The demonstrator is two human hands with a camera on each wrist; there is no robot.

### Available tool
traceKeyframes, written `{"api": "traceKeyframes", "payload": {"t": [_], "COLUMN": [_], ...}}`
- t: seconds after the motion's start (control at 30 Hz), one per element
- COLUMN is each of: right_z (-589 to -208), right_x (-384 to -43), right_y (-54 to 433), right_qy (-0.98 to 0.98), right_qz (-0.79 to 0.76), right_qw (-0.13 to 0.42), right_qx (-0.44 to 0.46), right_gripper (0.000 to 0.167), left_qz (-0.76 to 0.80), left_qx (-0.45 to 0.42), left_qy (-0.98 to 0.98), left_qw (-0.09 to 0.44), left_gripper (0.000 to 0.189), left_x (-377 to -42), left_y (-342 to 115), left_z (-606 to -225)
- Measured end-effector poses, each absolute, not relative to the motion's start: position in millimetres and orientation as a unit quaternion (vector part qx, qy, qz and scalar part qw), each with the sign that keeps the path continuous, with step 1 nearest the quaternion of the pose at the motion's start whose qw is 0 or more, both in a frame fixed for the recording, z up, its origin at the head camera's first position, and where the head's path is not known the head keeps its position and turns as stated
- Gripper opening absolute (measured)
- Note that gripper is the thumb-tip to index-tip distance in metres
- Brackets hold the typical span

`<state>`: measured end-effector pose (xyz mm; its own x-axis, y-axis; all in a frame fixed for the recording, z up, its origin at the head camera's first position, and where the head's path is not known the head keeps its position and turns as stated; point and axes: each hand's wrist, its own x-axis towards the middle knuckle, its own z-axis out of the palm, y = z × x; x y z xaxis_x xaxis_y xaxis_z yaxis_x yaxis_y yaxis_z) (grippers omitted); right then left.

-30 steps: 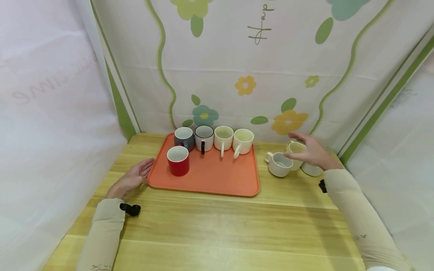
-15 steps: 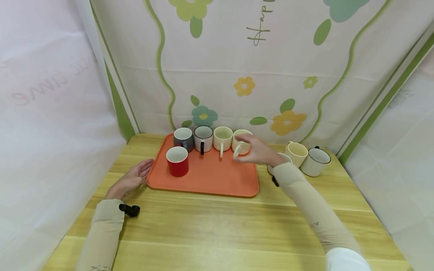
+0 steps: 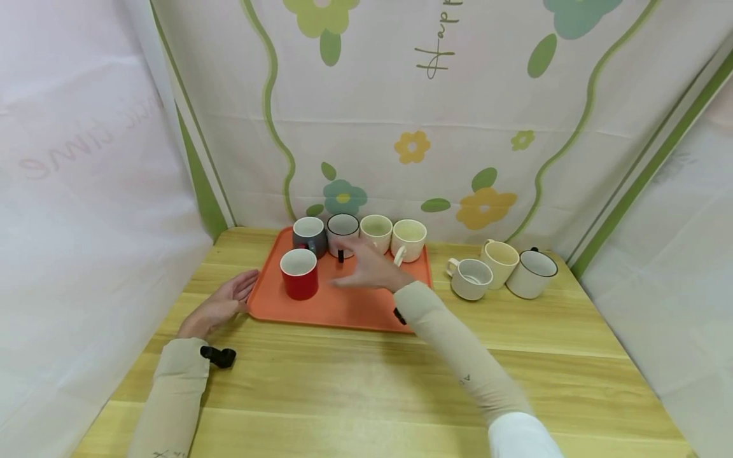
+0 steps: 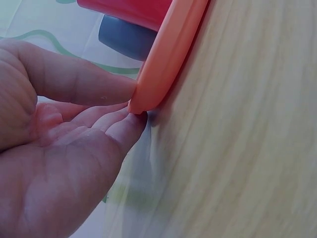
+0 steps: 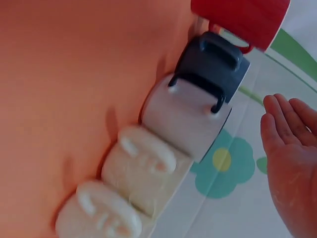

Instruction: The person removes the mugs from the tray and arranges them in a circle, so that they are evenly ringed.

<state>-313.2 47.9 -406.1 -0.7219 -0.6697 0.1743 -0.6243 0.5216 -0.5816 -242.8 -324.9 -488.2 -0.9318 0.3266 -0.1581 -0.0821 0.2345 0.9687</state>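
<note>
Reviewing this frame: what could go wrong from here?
1. The open right hand, over the orange tray, might clip the nearby red mug and tip it.
2. The red mug's handle points toward the grey mug close behind it, so lifting either one could bump the other.
3. The left hand pinches the orange tray's rim, so a tug there could jostle everything standing on it.

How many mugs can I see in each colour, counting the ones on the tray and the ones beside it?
Red mug: 1
Blue-grey mug: 1
White mugs with black rims: 2
Plain pale mugs, from off-white to soft yellow: 4
Total: 8
</note>
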Motion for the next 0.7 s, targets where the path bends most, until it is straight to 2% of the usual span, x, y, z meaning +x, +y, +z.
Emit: {"api": "traceKeyframes", "payload": {"t": [0.27,0.7], "right_z": [-422,-450], "right_x": [-316,-313], "right_y": [6,-31], "right_qy": [0.867,0.881], "right_qz": [-0.344,-0.374], "right_qw": [0.009,0.019], "right_qx": [-0.360,-0.289], "right_gripper": [0.089,0.090], "left_qz": [0.628,0.635], "left_qx": [0.102,0.107], "left_qy": [0.754,0.745], "left_qw": [0.167,0.173], "left_gripper": [0.104,0.103], "left_x": [-242,-245], "left_y": [-327,-326], "left_z": [-490,-492]}}
